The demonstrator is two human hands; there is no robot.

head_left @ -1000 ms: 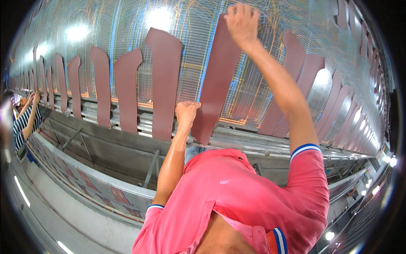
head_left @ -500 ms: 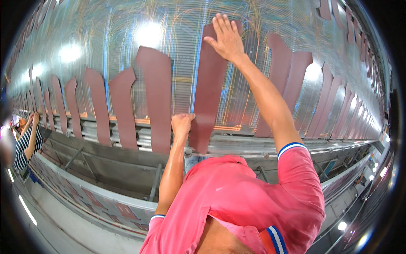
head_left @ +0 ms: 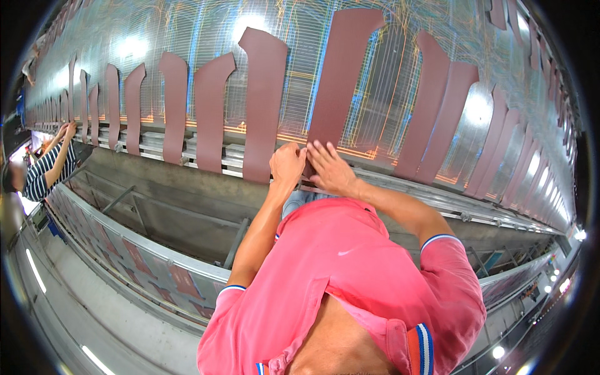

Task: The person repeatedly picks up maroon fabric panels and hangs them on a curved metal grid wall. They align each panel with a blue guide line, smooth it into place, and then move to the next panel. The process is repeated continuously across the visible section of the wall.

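Observation:
A long maroon sheet-like piece [head_left: 347,75], flared at its far end, lies on the glossy line-marked table [head_left: 300,112] in front of me. Beside the near end of this piece, at its left edge, my left hand [head_left: 288,165] is closed with curled fingers; whatever is in them is hidden. My right hand [head_left: 334,170] lies palm down over the near end of the same piece, its fingers stretched out and pointing up and left. The fingertips come close to the left hand's knuckles. Both hands cover most of that near end.
Similar maroon pieces [head_left: 265,94] lie in a row to the left, with more pieces [head_left: 425,100] to the right. A metal rail [head_left: 450,206] runs along the table's near edge. A person in a striped shirt [head_left: 47,169] works at far left. Behind me stands another long table [head_left: 181,262].
My right hand has slid from the far end of the maroon piece down to its near end, beside the left hand. The left hand stays closed at the piece's left edge.

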